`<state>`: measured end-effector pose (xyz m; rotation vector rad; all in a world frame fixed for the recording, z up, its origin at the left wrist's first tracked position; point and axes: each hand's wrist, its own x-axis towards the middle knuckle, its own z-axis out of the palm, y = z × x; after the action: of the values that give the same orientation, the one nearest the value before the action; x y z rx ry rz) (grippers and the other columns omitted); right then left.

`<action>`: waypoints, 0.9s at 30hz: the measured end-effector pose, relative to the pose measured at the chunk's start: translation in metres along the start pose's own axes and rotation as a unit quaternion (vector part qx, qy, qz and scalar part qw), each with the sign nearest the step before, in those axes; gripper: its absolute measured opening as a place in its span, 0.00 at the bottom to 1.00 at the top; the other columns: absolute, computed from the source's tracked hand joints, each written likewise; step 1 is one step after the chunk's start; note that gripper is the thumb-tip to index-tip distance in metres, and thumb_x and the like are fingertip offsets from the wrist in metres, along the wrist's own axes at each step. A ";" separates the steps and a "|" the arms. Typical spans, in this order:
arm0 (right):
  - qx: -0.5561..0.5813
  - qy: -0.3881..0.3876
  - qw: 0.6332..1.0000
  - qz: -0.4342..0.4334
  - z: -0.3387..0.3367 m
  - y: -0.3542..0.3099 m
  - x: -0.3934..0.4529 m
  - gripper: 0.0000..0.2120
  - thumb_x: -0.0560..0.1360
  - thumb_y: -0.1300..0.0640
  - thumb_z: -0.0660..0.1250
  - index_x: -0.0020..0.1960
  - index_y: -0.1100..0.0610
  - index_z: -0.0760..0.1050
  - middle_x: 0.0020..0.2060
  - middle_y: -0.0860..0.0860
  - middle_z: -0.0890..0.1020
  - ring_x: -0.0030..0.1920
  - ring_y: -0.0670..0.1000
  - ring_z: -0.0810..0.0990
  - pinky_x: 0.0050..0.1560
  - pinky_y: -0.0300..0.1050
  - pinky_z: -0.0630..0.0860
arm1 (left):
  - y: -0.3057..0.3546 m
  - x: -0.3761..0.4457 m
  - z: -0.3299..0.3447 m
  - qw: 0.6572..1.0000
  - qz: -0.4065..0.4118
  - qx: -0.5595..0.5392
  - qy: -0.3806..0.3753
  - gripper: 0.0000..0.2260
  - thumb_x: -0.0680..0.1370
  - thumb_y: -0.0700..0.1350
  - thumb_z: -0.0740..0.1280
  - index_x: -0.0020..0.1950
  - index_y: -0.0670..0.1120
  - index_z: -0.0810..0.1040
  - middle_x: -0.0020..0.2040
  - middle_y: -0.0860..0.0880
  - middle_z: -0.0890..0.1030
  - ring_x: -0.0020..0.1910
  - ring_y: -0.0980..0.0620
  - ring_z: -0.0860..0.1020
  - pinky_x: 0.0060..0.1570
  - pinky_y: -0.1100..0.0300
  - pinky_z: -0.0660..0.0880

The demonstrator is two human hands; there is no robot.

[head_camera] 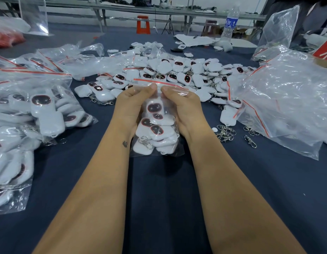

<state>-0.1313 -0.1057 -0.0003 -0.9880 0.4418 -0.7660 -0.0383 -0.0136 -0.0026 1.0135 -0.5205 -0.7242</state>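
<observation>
I hold a small clear zip bag (157,129) upright on the dark table. It is filled with several white keychain toys with dark oval faces and metal clasps. My left hand (133,105) grips the bag's left side, its thumb pressing the red zip strip at the top. My right hand (181,105) grips the right side, thumb on the same strip. The two thumbs nearly meet at the middle of the seal.
A loose heap of the same toys (168,74) lies just beyond my hands. Filled zip bags (40,110) are piled at the left, empty bags (287,99) at the right. Loose metal clasps (226,132) lie near my right wrist. A water bottle (230,22) stands far right.
</observation>
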 end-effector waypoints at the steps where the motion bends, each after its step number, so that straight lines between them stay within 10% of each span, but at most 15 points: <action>1: -0.008 0.000 1.000 -0.006 0.000 0.000 -0.001 0.06 0.72 0.68 0.73 0.37 0.60 0.83 0.38 0.59 0.84 0.41 0.59 0.83 0.56 0.63 0.79 | 0.000 -0.001 0.000 1.000 -0.005 0.001 -0.012 0.04 0.73 0.41 0.75 0.43 0.40 0.84 0.40 0.41 0.85 0.36 0.46 0.83 0.39 0.54 0.81; 27: -0.121 0.026 0.992 -0.037 -0.001 0.010 0.003 0.15 0.81 0.56 0.63 0.40 0.59 0.81 0.39 0.57 0.85 0.42 0.56 0.84 0.55 0.57 0.80 | -0.001 -0.001 0.001 0.988 0.022 0.101 0.112 0.13 0.82 0.49 0.64 0.48 0.39 0.81 0.50 0.36 0.84 0.49 0.39 0.83 0.56 0.44 0.79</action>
<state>-0.1258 -0.1054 -0.0099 -1.2181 0.5545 -0.8201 -0.0399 -0.0140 -0.0031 1.2528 -0.4247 -0.5167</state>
